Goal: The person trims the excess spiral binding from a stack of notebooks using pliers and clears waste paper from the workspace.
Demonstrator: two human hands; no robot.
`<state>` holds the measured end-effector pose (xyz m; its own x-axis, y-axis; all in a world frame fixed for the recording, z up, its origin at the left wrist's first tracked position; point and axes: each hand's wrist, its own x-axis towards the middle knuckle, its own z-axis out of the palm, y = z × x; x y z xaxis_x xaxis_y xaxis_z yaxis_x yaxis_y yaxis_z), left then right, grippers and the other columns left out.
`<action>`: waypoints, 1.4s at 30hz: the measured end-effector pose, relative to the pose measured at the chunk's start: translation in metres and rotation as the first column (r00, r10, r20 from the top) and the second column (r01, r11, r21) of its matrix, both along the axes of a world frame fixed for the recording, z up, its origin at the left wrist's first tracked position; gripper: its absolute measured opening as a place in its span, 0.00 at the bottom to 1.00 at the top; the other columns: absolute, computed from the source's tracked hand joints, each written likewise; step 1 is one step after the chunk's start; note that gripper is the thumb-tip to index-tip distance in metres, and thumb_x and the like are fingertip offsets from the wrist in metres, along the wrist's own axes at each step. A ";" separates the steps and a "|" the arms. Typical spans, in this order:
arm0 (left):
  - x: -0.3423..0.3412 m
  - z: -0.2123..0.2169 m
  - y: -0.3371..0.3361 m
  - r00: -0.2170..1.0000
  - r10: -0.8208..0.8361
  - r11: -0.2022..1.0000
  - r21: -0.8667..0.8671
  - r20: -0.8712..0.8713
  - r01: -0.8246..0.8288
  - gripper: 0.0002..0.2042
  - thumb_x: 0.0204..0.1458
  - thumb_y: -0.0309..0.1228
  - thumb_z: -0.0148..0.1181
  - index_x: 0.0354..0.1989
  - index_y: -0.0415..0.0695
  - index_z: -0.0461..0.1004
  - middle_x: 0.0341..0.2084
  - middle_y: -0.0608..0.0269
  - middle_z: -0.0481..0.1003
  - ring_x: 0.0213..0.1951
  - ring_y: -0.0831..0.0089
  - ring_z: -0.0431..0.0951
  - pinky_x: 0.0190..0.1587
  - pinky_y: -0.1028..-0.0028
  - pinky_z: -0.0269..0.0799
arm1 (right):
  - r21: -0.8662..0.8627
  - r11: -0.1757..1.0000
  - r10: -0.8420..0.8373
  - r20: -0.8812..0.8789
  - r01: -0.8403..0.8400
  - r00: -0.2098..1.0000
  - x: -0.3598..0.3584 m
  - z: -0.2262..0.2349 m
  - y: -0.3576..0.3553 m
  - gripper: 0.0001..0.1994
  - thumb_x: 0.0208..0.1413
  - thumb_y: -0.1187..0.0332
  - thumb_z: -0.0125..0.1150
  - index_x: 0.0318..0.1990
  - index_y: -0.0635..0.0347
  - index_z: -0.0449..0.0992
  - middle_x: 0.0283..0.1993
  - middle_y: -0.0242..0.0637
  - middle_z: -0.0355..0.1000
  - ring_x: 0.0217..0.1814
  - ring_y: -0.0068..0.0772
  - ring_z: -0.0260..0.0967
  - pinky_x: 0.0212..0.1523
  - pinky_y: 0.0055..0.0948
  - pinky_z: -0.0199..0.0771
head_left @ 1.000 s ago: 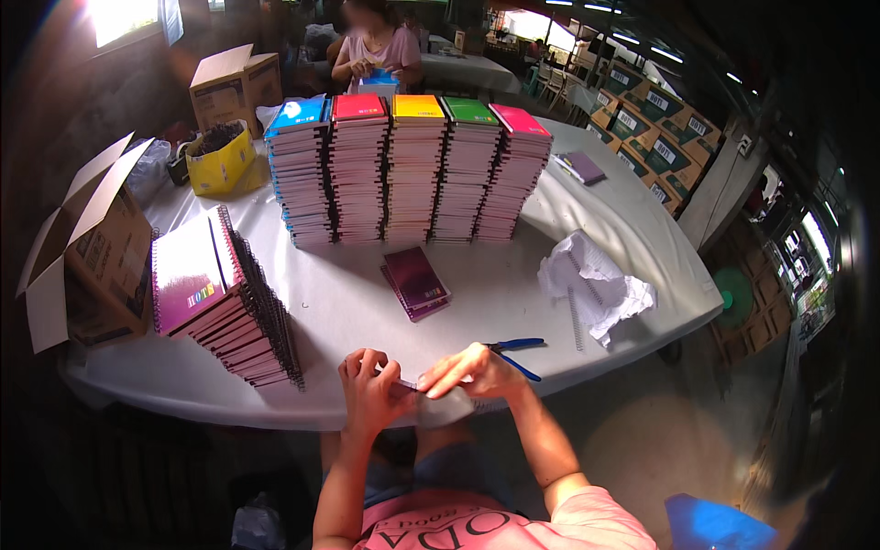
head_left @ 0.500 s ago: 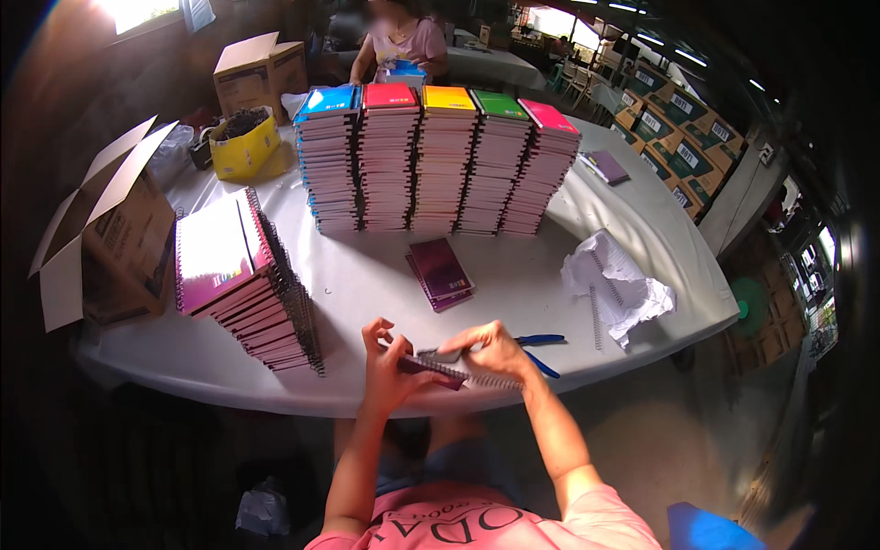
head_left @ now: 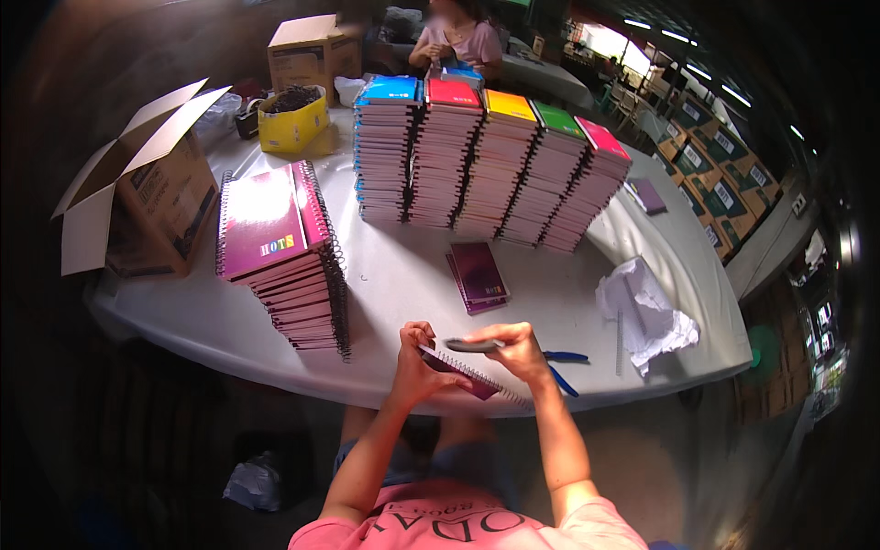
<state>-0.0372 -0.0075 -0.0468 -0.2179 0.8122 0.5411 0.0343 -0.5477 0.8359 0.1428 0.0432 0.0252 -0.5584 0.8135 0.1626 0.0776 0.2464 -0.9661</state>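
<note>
Over the table's near edge, my left hand (head_left: 422,368) grips a purple notebook (head_left: 482,389) by its far-left end. A metal spiral coil (head_left: 511,397) runs along the notebook's upper edge and sticks out beyond its right end. In my right hand (head_left: 516,350) is a dark, flat, elongated piece (head_left: 469,346), held just above the coil; its exact kind does not show. Beside that hand lies a pair of blue-handled pliers (head_left: 561,368). Two purple notebook covers or thin books (head_left: 478,275) rest on the tabletop farther off.
Tall notebook stacks (head_left: 484,160) in several colours line the table's far side. A purple spiral notebook stack (head_left: 275,225) stands left, beside an open carton (head_left: 165,197). Crumpled white paper (head_left: 649,321) with loose coils lies right. Behind are a yellow container (head_left: 293,128) and another person (head_left: 458,46).
My right hand has lifted slightly off the coil, taking the dark piece with it. The left hand still grips the notebook. The whole view has shifted, moving table items rightward in the picture.
</note>
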 end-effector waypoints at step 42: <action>0.010 0.012 -0.016 0.919 0.131 0.981 -0.182 0.371 -0.066 0.10 0.39 0.19 0.69 0.30 0.39 0.76 0.28 0.65 0.74 0.32 0.79 0.72 0.38 0.79 0.68 | 0.672 0.689 -0.605 0.326 0.272 0.726 -0.013 0.037 -0.099 0.18 0.54 0.57 0.58 0.52 0.44 0.74 0.48 0.43 0.63 0.50 0.44 0.60 0.54 0.41 0.57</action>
